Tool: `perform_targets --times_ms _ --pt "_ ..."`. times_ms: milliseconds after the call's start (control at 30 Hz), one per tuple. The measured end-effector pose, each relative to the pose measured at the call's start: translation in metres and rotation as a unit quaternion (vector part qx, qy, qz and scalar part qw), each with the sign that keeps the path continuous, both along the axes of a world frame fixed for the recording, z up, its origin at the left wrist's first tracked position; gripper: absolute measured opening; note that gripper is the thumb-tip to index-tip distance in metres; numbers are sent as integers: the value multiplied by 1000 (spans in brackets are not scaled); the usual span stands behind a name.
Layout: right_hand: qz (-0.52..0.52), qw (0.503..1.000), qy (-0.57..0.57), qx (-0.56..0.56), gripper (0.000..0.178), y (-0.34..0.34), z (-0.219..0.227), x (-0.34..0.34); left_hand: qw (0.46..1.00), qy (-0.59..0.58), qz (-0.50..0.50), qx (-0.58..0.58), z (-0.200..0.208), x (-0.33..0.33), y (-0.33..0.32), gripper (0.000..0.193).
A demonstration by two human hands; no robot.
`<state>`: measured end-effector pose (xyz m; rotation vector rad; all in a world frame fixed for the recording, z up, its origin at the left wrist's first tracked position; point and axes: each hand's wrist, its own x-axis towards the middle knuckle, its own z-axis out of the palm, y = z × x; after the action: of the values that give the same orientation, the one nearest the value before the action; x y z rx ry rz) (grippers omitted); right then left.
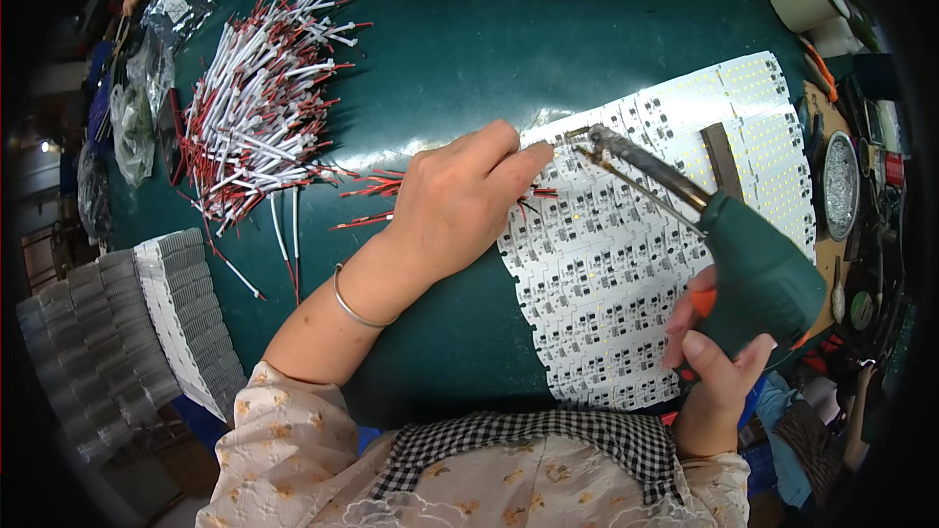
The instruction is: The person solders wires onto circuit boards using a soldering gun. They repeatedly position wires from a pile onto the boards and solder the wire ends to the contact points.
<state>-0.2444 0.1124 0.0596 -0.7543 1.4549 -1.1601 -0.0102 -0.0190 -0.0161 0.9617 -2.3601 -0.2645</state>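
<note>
Your left hand (455, 198) closes round red wires (377, 183) near centre, towards ten o'clock, likely light and floppy; pinch them short. Your right hand (719, 374) grips the soldering gun (765, 274) at four o'clock, probably hot up front; hold it well back; the white board sheet (626, 256), three o'clock, looks thin.

Desk (440, 59): wire pile (264, 98) lies left, circuit-board sheet (626, 284) right, bar (722, 161) on the sheet; stack (186, 323) left, before the pile.

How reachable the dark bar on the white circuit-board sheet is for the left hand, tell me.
Probably not directly: the soldering gun in the right hand reaches across between the left hand and the dark bar.
</note>
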Motion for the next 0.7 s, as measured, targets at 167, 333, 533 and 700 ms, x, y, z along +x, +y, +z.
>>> perform_targets --times_ms 167,333,533,700 --pt "-45 998 22 -31 61 1 3 0 1000 -1 -6 -16 0 0 -1 25" --pt "-51 998 36 -28 62 11 4 -3 1000 14 -9 3 -2 0 -5 25" --pt "-20 1000 22 -3 56 20 3 -4 993 52 -68 76 -5 4 -11 44" --pt "-2 1000 -6 22 49 21 4 -1 993 61 -75 68 -5 3 -12 42"
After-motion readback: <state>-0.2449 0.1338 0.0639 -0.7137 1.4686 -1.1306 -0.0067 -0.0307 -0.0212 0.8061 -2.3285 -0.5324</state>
